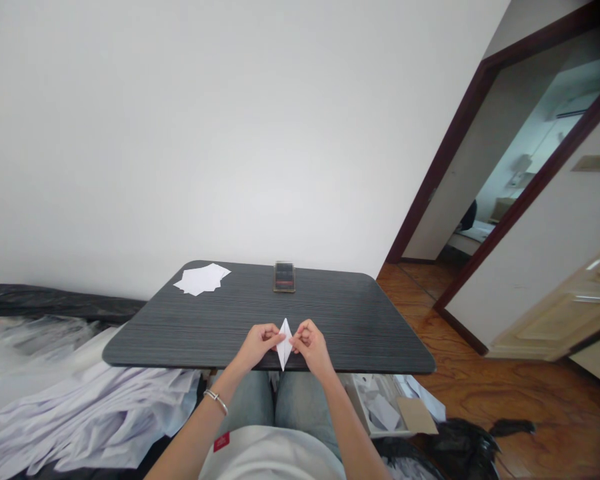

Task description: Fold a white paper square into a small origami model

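Note:
A small white folded paper (pixel 285 345), shaped like a narrow diamond with a crease down its middle, is held upright over the front edge of the dark table (pixel 245 307). My left hand (pixel 260 343) pinches its left side between thumb and fingers. On the right side, my right hand (pixel 310 343) is closed on the paper with thumb and index finger. A loose pile of white paper sheets (pixel 201 279) lies at the table's back left. At the back middle sits a small clear-edged case (pixel 285 277) with dark contents.
White cloth or paper (pixel 110 413) is heaped low on the left, beside plastic wrapping (pixel 30 347). Under the table's right side stands an open box (pixel 380 403) with papers, near black bags (pixel 465 447). A white wall (pixel 230 133) rises behind; a doorway (pixel 500 153) is at right.

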The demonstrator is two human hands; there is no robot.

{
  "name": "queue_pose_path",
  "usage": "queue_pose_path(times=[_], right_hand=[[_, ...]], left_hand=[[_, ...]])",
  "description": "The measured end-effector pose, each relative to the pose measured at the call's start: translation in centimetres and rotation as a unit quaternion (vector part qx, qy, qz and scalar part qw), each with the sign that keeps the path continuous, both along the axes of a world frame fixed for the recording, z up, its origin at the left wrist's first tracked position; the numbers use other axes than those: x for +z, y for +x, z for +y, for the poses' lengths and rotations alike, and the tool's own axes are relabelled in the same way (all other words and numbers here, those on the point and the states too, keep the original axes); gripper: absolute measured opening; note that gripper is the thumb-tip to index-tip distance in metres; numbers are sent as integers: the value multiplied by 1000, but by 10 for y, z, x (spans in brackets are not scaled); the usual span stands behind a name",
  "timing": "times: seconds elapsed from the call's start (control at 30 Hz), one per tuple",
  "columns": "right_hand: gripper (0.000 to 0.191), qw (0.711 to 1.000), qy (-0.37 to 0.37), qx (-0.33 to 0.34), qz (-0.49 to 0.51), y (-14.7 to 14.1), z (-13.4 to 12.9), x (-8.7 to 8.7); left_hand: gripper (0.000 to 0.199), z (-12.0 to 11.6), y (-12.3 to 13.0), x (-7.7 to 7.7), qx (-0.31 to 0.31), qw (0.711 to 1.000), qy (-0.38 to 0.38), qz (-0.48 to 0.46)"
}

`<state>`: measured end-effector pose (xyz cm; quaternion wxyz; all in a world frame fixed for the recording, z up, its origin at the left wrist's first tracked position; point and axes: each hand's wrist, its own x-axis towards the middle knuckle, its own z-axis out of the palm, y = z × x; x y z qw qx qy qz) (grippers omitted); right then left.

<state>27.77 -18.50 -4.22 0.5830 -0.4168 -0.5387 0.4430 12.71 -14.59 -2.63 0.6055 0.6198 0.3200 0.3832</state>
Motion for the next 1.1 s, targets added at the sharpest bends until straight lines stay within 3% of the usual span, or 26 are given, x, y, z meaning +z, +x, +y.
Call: queue_pose_path(times=[0.3,0.5,0.9,1.1], right_hand=[[22,998,-43,-22,-41,-3,2,4],[25,995,-23,4,-93,-2,3,-1],[24,996,-20,12,-90,-2,3,-2],[22,996,-19,21,-90,-2,2,-1]], left_hand=[[27,1,-2,-1,1,999,30,-17],[31,1,-1,-1,10,999,30,-9],[30,5,0,-7,-40,999,12,18],[31,4,-1,-3,-31,999,29,9]])
